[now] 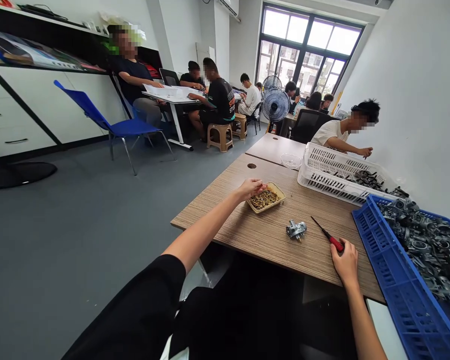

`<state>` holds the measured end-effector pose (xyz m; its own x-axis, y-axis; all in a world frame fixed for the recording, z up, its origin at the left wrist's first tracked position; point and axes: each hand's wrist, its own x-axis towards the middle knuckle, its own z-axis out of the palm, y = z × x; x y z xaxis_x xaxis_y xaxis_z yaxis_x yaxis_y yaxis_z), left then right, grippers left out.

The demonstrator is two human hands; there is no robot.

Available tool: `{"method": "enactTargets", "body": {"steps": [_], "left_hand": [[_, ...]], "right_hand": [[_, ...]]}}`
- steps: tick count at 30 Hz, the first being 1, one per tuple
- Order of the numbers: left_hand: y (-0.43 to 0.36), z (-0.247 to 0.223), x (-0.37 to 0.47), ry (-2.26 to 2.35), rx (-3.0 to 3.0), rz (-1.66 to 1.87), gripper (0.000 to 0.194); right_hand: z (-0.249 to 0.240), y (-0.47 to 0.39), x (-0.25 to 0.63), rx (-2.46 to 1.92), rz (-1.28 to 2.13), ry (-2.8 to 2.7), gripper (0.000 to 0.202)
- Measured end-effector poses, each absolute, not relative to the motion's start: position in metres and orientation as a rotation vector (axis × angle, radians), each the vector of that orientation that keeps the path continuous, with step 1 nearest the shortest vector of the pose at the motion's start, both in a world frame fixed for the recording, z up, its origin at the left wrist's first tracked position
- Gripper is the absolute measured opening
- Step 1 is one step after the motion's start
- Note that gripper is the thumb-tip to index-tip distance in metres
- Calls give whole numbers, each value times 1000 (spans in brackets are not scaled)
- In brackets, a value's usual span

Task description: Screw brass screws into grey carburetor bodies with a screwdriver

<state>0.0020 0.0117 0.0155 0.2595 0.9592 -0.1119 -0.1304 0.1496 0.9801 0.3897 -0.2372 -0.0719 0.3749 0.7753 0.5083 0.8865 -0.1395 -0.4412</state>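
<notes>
The left hand point(249, 190), fingertips pinched, hold unclear, could snag and spill the tray point(258, 211) near the desk's point(210, 202) left edge; the right hand point(347, 262) curls round the screwdriver point(335, 243).

red-handled screwdriver point(336, 244) on table point(255, 240), brass pieces point(263, 199) in tray point(270, 207)

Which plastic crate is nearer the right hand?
The blue crate, just right of the right hand and heaped with metal parts; the white crate stands farther back.
</notes>
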Motion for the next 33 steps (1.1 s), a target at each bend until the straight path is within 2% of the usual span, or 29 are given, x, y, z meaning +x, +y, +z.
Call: {"method": "enactTargets", "body": {"steps": [4, 6, 9, 13, 15, 20, 24, 29, 33], "left_hand": [[12, 11, 1, 989, 1203, 955, 29], [14, 12, -1, 1066, 1434, 864, 31], [20, 19, -6, 1225, 1837, 654, 24], [27, 34, -14, 1298, 2026, 511, 10], [30, 41, -18, 1322, 2111, 443, 10], [31, 50, -20, 1370, 2264, 314, 17], [25, 45, -15, 1369, 2340, 253, 15], [19, 36, -11, 1400, 2385, 217, 23], [18, 32, -15, 1500, 2403, 127, 9]], "right_hand": [[-71, -237, 390, -1952, -197, -1431, 46], [-71, -237, 390, -1955, -195, -1428, 47], [-71, -237, 389, -1950, -191, -1426, 47], [-72, -237, 388, -1939, -201, -1419, 45], [-71, -237, 388, -1939, -202, -1418, 44], [-69, -237, 387, -1941, -202, -1424, 45], [-70, -237, 386, -1933, -212, -1422, 44], [-72, -237, 387, -1934, -213, -1419, 45], [-71, -238, 388, -1944, -198, -1417, 45]]}}
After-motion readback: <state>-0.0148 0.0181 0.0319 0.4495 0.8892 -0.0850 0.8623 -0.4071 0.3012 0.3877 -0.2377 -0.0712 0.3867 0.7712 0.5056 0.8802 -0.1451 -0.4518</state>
